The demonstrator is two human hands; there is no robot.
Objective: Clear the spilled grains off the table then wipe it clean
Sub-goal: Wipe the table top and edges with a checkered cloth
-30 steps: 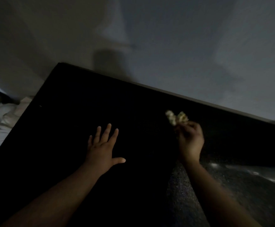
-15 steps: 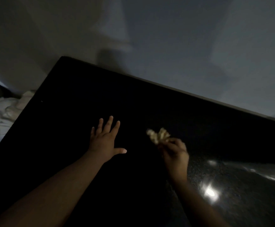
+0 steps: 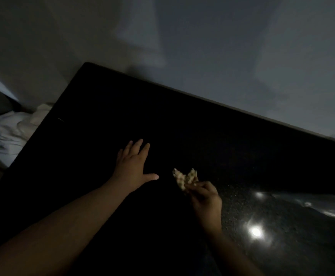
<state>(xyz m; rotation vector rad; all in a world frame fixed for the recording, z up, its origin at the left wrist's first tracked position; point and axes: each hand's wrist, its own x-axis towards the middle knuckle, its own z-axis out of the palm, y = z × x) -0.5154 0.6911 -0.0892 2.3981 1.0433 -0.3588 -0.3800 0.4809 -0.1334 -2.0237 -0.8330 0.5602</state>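
The room is dim. A black, glossy speckled table (image 3: 202, 140) fills the middle of the view. My left hand (image 3: 131, 166) lies flat on it, palm down, fingers spread. Just right of its thumb, my right hand (image 3: 206, 196) pinches a small crumpled pale cloth (image 3: 185, 179) whose wad sticks out above the fingers, low over the tabletop. No grains can be made out on the dark surface.
A plain wall (image 3: 222, 56) runs behind the table's far edge. White rumpled fabric (image 3: 5, 132) lies beyond the table's left edge. A bright light reflection (image 3: 256, 232) shines on the tabletop at the near right.
My right hand has drawn the cloth across the table toward me and to the left, ending close to my left thumb. My left hand has stayed flat in place.
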